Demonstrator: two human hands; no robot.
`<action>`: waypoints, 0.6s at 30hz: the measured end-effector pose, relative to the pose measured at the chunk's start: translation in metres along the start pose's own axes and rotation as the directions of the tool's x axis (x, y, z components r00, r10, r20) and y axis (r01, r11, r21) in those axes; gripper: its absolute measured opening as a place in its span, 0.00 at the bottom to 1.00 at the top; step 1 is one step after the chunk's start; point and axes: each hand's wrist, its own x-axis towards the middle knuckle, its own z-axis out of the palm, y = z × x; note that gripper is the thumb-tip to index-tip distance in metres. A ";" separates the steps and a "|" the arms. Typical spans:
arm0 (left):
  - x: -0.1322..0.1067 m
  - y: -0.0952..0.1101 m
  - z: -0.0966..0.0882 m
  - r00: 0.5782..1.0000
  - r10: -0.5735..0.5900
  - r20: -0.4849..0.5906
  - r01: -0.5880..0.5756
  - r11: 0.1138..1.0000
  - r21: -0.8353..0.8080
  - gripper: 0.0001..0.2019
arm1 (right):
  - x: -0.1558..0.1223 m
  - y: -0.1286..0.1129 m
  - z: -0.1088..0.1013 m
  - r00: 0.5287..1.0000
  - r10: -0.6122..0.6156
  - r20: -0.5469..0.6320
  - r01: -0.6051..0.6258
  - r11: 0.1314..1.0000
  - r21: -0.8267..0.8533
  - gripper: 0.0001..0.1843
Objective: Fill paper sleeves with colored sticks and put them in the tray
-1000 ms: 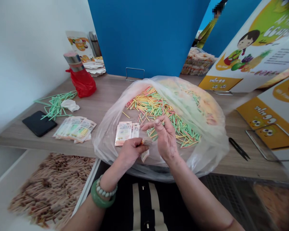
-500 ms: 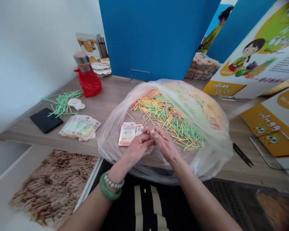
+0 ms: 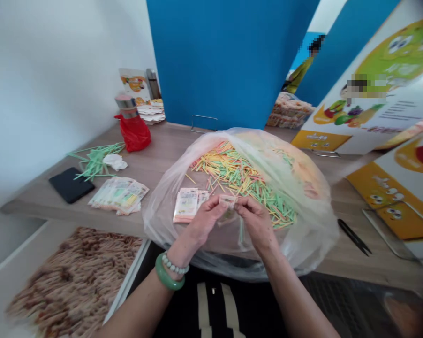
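Note:
Between my two hands is a small clear printed packet [image 3: 227, 215], its top edge pinched from both sides. My left hand [image 3: 206, 218] has thumb and fingers closed on its left side. My right hand [image 3: 256, 218] is pinched at its upper right corner. A green stick [image 3: 241, 231] points down from beneath my right fingers; whether they grip it is unclear. Beyond the hands, short coloured sticks [image 3: 246, 173] lie heaped in a large clear plastic bag [image 3: 169, 176]. Left of my left hand lies a stack of printed packets [image 3: 186, 204].
More packets [image 3: 120, 195], a black phone [image 3: 71, 184], long green sticks [image 3: 95, 162] and a red bag [image 3: 136, 134] lie on the left. Below is an open drawer of filled packets [image 3: 74, 277]. Black tweezers [image 3: 354, 237] lie right. A person [image 3: 300, 74] is behind the blue panel [image 3: 229, 61].
My hands were pressed together with the fingers overlapping; now they are apart, holding the packet between them. The green stick has come into view under my right hand. The view has shifted slightly.

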 end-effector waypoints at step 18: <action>-0.031 0.091 -0.181 0.851 0.503 -0.149 0.305 -0.242 0.921 0.16 | -0.005 -0.018 0.105 0.970 0.048 0.239 0.150 0.656 -0.739 0.09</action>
